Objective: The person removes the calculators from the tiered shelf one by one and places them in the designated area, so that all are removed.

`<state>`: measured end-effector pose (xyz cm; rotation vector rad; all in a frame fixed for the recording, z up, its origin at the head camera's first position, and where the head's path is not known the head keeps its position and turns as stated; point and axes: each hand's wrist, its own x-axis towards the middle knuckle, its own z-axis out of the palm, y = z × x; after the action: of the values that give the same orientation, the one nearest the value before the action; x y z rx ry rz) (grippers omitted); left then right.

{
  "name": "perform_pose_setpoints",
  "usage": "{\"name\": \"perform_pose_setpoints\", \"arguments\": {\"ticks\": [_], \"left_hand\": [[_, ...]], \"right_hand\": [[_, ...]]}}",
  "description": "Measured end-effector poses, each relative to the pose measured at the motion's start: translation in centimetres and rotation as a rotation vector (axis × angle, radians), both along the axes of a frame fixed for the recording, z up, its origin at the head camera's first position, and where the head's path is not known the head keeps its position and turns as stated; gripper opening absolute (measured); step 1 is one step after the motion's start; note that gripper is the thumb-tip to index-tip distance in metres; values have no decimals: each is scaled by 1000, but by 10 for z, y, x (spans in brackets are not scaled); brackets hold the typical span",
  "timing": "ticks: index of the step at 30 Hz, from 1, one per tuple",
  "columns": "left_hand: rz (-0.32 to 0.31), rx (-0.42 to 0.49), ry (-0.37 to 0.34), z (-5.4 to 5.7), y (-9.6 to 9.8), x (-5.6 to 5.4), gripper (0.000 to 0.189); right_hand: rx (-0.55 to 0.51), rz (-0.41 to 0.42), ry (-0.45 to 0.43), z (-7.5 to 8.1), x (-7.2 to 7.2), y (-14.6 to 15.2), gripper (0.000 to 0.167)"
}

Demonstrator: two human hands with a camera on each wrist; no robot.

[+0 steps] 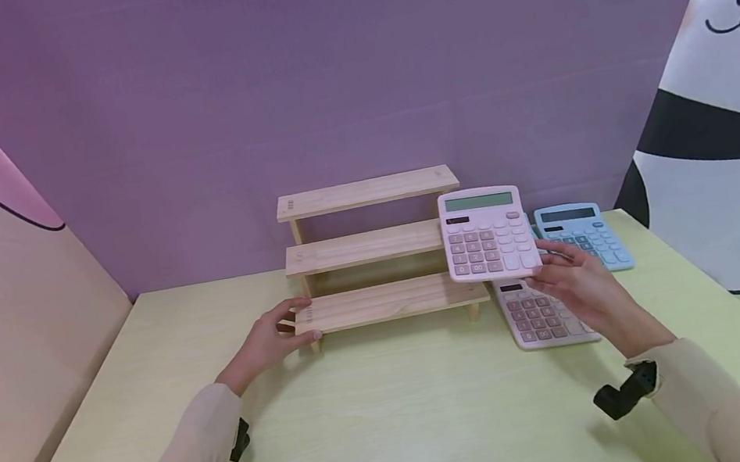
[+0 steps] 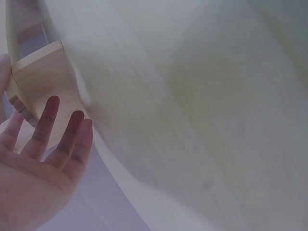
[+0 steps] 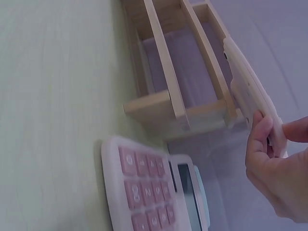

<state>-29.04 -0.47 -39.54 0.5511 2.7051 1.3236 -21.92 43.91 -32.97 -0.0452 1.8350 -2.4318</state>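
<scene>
A three-tier wooden display rack stands on the table near the wall. At its left end, my left hand holds the lowest board between thumb and fingers; several fingers extend beneath or beside the wood in the left wrist view. My right hand pinches a pink calculator by its lower right corner. Raised with its keys facing me, this calculator overlaps the rack's right end in the head view. In the right wrist view it is seen edge-on, with thumb and fingers on opposite faces.
Another pink calculator lies right of the rack, partly hidden by the raised one. Behind it, a blue calculator lies near the table's back right; more blue shows beside it. A purple cloth wall rises behind the pale table.
</scene>
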Motion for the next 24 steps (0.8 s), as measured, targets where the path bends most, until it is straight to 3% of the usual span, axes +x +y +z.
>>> {"name": "perform_pose_setpoints", "arguments": {"ticks": [9, 24], "left_hand": [[-4, -2, 2, 1, 0, 1, 64], [11, -15, 3, 0, -1, 0, 62]], "right_hand": [[-68, 33, 44, -3, 5, 28, 40], [-224, 117, 102, -15, 12, 74, 37]]}}
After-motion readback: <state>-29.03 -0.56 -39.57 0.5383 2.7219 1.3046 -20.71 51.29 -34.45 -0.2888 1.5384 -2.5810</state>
